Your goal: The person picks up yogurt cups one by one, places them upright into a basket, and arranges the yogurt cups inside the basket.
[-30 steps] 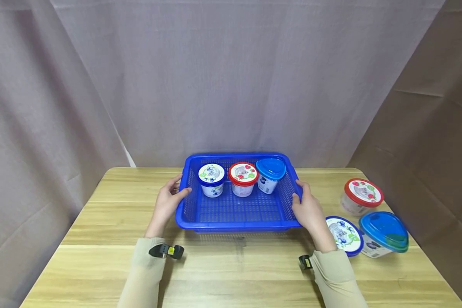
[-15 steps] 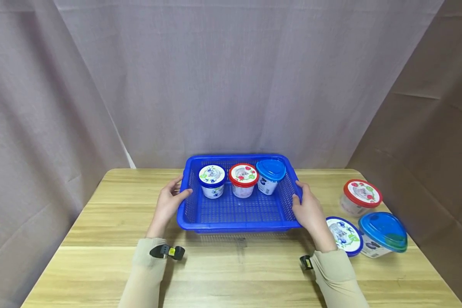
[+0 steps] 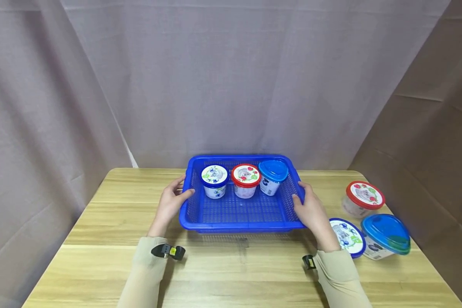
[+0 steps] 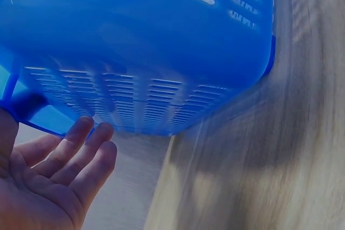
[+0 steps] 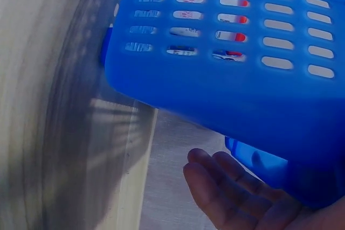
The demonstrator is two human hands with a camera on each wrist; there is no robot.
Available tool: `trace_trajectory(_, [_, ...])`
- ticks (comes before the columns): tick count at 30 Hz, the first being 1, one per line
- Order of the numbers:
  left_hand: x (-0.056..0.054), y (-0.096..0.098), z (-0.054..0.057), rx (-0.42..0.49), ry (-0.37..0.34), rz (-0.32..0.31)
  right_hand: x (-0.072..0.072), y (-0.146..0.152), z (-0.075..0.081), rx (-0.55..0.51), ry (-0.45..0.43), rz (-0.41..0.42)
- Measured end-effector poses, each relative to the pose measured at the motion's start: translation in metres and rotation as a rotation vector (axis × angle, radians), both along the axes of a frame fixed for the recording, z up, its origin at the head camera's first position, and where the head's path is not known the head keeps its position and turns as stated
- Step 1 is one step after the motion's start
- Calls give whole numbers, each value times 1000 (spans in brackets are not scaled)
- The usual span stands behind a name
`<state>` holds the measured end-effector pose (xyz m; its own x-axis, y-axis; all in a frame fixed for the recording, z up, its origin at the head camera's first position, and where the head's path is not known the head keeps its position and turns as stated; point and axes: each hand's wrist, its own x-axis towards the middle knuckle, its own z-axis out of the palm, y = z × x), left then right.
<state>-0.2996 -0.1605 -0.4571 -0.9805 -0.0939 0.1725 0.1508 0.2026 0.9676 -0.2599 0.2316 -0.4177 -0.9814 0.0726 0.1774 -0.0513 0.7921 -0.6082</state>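
Note:
A blue plastic basket (image 3: 242, 226) with slatted sides is held between both hands near the back of the table. My left hand (image 3: 169, 203) grips its left rim, thumb over the top and fingers outside under the lip, as the left wrist view also shows. On the opposite rim my right hand (image 3: 311, 209) has the same hold. Inside, along the back, stand three lidded tubs: one with a dark blue-edged lid (image 3: 214, 175), one with a red-edged lid (image 3: 246, 175) and one with a translucent blue lid (image 3: 273, 171).
Outside the basket, to the right, are three more tubs: a red-lidded one (image 3: 365, 196), a dark blue-edged one (image 3: 348, 237) partly behind the right forearm, and a translucent blue-lidded one (image 3: 386, 235). A grey curtain (image 3: 231, 85) hangs behind the wooden table (image 3: 100, 256).
The head view has shifted slightly. Both hands keep their hold on the basket, and the tubs stay where they were.

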Motion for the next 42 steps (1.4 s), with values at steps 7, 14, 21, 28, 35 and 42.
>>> trace_trajectory(7, [0,2,-1,44,-21,-17,-1,1,4,19,-6,12])
trace_trajectory(14, [0,2,-2,43,-24,-10,0,1,1,25,0,11])
trace_trajectory(21, [0,1,0,24,-29,-1,0,0,0,30,-10,-6])
trace_trajectory(28, [0,1,0,38,-35,-7,0,1,4,38,-32,0])
trace_trajectory(35, [-1,1,-1,30,-37,1,1,5,7,61,10,16])
trace_trajectory(42, [-1,2,-1,27,-39,5,3,8,11,72,19,11])
